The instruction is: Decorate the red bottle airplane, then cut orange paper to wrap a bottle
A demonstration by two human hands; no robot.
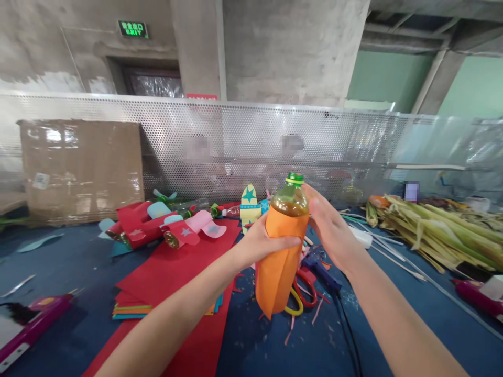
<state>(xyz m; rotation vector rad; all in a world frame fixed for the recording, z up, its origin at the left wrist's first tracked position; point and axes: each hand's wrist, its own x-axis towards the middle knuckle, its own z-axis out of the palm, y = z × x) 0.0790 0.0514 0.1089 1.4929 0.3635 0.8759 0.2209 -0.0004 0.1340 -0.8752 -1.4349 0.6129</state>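
I hold a plastic bottle [291,198] with a green cap and brown liquid up in front of me. An orange paper sheet [280,262] is wrapped round its body and hangs below it. My left hand [262,242] grips the wrapped bottle from the left, fingers curled round the orange paper. My right hand [329,225] is against the bottle's right side near the shoulder, fingers stretched along it.
Red paper sheets [176,283] and a stack of coloured paper lie on the blue table. Paper-covered bottle planes [157,225] sit behind. A blue glue gun [320,269], scissors [304,290], green stalks [432,230], a cardboard box [80,167] and a perforated metal screen [251,136] surround them.
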